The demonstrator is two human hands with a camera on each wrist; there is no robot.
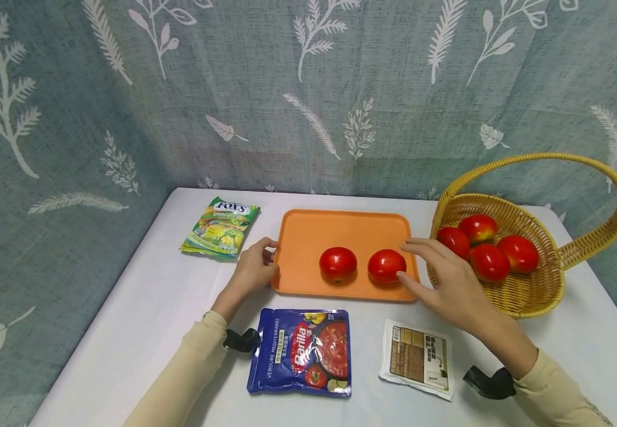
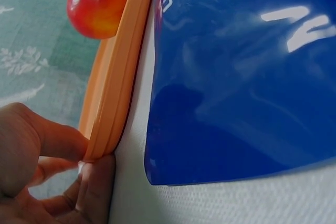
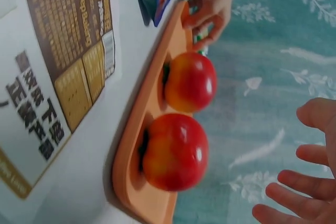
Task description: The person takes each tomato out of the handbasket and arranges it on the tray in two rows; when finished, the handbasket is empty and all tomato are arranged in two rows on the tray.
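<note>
Tray (image 1: 329, 228) on white table (image 1: 143, 320) | leaf-print cloth (image 1: 265, 89) behind | left hand (image 1: 256, 265) pinching tray | right hand (image 1: 451, 283) spread

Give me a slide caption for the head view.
Left hand pinches a shallow orange rectangular tray bearing two glossy red rounded fruits; the right hand hovers beside one, fingers parted.

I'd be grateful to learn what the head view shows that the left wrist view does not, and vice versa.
Only the head view: the wicker basket of red fruits, the green FOX'S bag, the white packet and the right grip.
Only the left wrist view: a close look at the left grip pinching a corner of the orange tray between finger and thumb.
Both: that grip, the tray, the blue pouch, a red fruit on the tray and the patterned cloth.
</note>
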